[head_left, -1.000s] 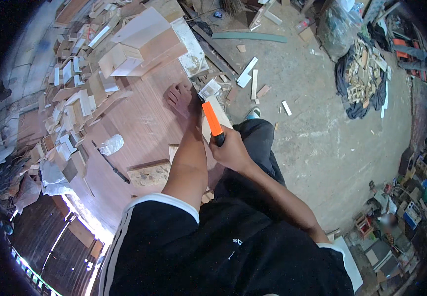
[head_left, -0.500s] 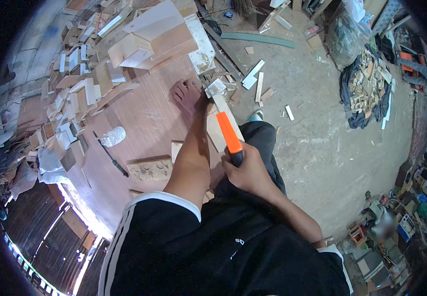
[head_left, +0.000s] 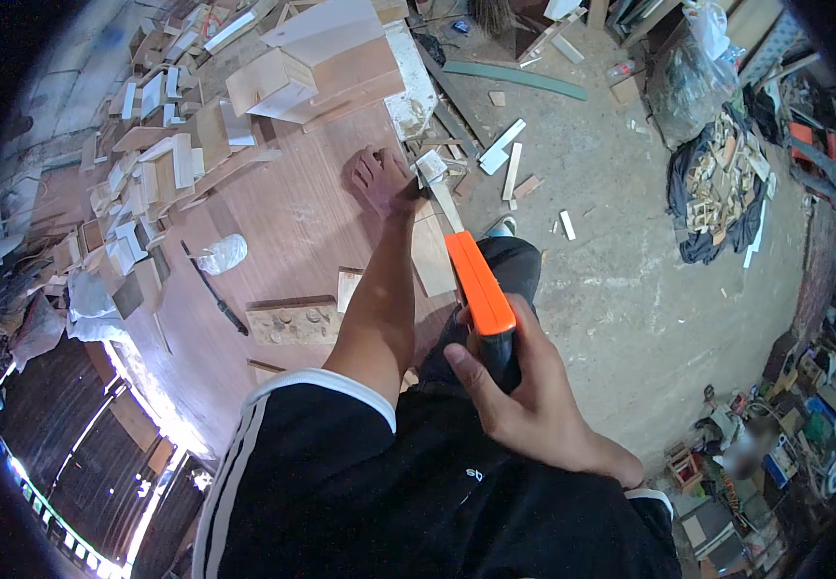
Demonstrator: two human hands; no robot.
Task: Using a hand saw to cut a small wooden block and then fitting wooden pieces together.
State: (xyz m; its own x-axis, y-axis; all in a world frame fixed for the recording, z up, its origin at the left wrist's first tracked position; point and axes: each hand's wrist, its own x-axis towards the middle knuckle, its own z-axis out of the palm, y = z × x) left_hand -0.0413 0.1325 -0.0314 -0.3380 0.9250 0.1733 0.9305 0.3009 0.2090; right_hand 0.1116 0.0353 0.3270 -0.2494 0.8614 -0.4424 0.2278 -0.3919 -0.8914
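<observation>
My right hand [head_left: 543, 400] is wrapped round the black grip of a hand saw with a bright orange handle [head_left: 481, 283]. The saw's narrow pale blade [head_left: 446, 205] points away from me along the bench's right edge. Its far end lies by a small light wood piece [head_left: 431, 166]; whether the teeth touch it I cannot tell. To the left of the blade, my left hand [head_left: 383, 180] presses down on the brown wooden worktop [head_left: 292, 212], fingers spread, holding nothing. A flat pale board [head_left: 432, 256] lies under the saw, beside my left forearm.
Several wooden box-like assemblies [head_left: 317, 82] crowd the worktop's far left. Nearer are a clear plastic cup or wrapper [head_left: 223, 254], a thin black tool [head_left: 213, 289] and a rough wood block [head_left: 292, 321]. Wood offcuts [head_left: 513, 171] and a sack of scraps [head_left: 722, 183] lie on the floor.
My right hand has drawn back toward my body, bringing the saw handle nearer and exposing more blade. My left hand stays on the worktop; the whole view has shifted slightly.
</observation>
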